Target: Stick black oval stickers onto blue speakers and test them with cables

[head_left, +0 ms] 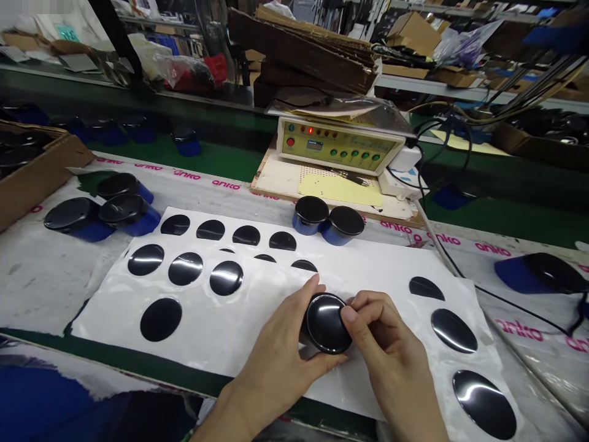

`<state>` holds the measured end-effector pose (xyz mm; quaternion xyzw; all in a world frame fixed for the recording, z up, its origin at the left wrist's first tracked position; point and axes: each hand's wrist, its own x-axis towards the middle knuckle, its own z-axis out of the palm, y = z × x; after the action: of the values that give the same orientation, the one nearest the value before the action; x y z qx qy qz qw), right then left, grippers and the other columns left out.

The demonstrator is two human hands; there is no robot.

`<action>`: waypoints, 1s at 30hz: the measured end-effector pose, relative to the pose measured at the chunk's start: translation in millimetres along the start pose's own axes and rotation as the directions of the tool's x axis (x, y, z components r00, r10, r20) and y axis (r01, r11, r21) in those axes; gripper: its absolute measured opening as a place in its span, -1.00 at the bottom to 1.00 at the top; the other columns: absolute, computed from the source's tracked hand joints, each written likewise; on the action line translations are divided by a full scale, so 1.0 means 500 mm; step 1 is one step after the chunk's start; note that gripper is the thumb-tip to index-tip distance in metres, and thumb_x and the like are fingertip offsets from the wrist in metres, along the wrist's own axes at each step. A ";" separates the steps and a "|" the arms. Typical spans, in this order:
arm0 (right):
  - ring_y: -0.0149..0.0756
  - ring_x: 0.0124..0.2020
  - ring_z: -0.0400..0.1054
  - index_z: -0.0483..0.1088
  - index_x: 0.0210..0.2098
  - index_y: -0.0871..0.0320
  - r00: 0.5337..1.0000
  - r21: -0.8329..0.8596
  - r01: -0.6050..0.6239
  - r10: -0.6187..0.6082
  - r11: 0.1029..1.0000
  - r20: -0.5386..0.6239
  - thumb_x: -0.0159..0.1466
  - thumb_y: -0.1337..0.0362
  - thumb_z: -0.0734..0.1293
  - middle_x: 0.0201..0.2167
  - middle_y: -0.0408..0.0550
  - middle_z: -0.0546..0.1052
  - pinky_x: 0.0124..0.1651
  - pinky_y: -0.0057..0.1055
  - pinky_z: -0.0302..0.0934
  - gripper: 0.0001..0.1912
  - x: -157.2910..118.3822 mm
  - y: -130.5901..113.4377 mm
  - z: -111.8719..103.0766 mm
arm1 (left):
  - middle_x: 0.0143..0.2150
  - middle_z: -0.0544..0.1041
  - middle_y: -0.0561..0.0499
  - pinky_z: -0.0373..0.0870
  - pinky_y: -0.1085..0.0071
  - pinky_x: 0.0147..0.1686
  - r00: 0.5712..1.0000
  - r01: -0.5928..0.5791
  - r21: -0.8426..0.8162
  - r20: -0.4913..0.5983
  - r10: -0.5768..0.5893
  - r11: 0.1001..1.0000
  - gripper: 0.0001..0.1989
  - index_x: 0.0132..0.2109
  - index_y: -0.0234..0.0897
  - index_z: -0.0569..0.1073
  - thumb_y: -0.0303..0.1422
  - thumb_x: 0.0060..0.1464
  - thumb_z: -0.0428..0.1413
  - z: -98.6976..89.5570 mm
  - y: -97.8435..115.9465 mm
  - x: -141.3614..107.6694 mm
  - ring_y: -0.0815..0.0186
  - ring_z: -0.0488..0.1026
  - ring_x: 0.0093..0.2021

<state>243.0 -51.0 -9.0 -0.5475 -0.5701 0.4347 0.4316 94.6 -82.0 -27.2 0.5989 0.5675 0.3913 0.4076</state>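
My left hand wraps its thumb and fingers around a round black-topped piece, tilted so that its glossy face points up at me. At the right edge of that face, the thumb of my right hand presses down, with the other fingers curled behind. The lower part of the piece is hidden by my left hand. Beneath both hands lie white sheets bearing glossy black discs, several on the left and others on the right. Two blue cups with black tops stand just beyond my hands.
More black-topped blue cups sit at the left beside a cardboard box; another cup lies at the right. Behind stands a control box with buttons and a lit red light. Cables cross the right side. A green belt runs behind.
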 end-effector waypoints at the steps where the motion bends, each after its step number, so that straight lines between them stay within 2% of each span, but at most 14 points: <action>1: -0.26 -0.30 0.28 0.30 -0.57 0.09 1.000 0.002 0.007 -0.007 1.000 -0.009 0.20 0.12 0.36 -0.35 -0.08 0.31 -0.30 -0.39 0.23 -0.71 -0.001 -0.002 0.002 | 0.23 0.33 0.14 0.29 0.24 0.17 1.000 0.003 -0.005 -0.003 -0.003 1.000 -0.08 0.29 0.18 -0.06 -0.42 -0.06 0.29 0.000 0.001 0.000 0.25 0.31 0.20; 5: -0.28 -0.26 0.28 0.29 -0.53 0.11 1.000 0.006 0.005 -0.005 1.000 -0.027 0.23 0.16 0.35 -0.32 -0.08 0.32 -0.28 -0.42 0.23 -0.73 -0.004 0.001 0.006 | 0.24 0.32 0.18 0.28 0.25 0.17 1.000 0.020 -0.013 0.000 -0.020 1.000 -0.09 0.28 0.22 -0.08 -0.40 -0.04 0.29 -0.001 0.004 -0.003 0.27 0.29 0.21; 10: -0.31 -0.26 0.29 0.28 -0.51 0.11 0.998 -0.038 0.062 -0.062 0.997 -0.002 0.25 0.20 0.34 -0.32 -0.10 0.32 -0.27 -0.44 0.23 -0.76 -0.002 0.007 0.005 | 0.23 0.32 0.26 0.29 0.29 0.17 0.999 0.043 -0.012 0.007 -0.043 0.999 -0.08 0.27 0.32 -0.11 -0.36 -0.02 0.28 -0.001 0.003 -0.003 0.32 0.31 0.20; 22: -0.33 -0.26 0.27 0.22 -0.49 0.10 0.997 -0.093 0.041 -0.046 0.995 -0.054 0.29 0.16 0.30 -0.33 -0.14 0.30 -0.25 -0.41 0.17 -0.73 -0.009 -0.011 0.020 | 0.22 0.35 0.26 0.34 0.27 0.14 0.999 0.054 0.040 0.004 -0.054 0.998 -0.14 0.27 0.34 -0.11 -0.29 0.02 0.25 -0.004 0.007 -0.004 0.30 0.37 0.15; 24: -0.32 -0.31 0.29 0.21 -0.48 0.09 0.996 -0.199 0.076 -0.082 0.977 -0.023 0.31 0.12 0.27 -0.37 -0.14 0.31 -0.31 -0.41 0.17 -0.72 -0.004 -0.016 0.016 | 0.22 0.35 0.20 0.35 0.27 0.14 1.000 0.009 0.091 -0.007 -0.008 0.996 -0.13 0.30 0.29 -0.14 -0.27 0.04 0.24 -0.002 0.004 -0.003 0.28 0.37 0.15; 26: -0.34 -0.45 0.28 0.21 -0.49 0.08 0.993 -0.379 0.120 -0.110 0.917 0.048 0.31 0.05 0.24 -0.45 -0.16 0.31 -0.45 -0.42 0.14 -0.67 0.005 -0.021 -0.003 | 0.24 0.30 0.09 0.33 0.24 0.16 0.994 -0.108 0.194 0.005 0.109 0.975 -0.20 0.32 0.19 -0.10 -0.27 0.10 0.19 0.001 0.000 -0.006 0.23 0.32 0.20; 28: -0.38 -0.60 0.21 0.25 -0.49 0.07 0.987 -0.561 0.160 -0.147 0.812 0.069 0.26 -0.08 0.25 -0.51 -0.18 0.30 -0.56 -0.41 0.06 -0.62 0.016 -0.020 -0.043 | 0.26 0.24 -0.04 0.34 0.19 0.15 0.969 -0.246 0.325 0.056 0.241 0.913 -0.35 0.32 0.08 0.00 -0.30 0.18 0.10 0.002 0.000 -0.014 0.16 0.26 0.23; 30: -0.37 -0.64 0.18 0.34 -0.42 0.05 0.972 -0.648 0.176 -0.236 0.741 -0.006 0.14 -0.23 0.28 -0.52 -0.17 0.33 -0.59 -0.39 0.03 -0.54 0.021 0.000 -0.102 | 0.25 0.19 -0.13 0.40 0.16 0.08 0.940 -0.338 0.431 0.110 0.322 0.837 -0.48 0.30 0.00 0.10 -0.32 0.24 0.01 -0.009 0.006 -0.020 0.09 0.24 0.22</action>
<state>292.0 -39.1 4.1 -0.6141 -0.7218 0.1382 0.2878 91.0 -91.8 -22.9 0.7710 0.5230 0.3059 0.1963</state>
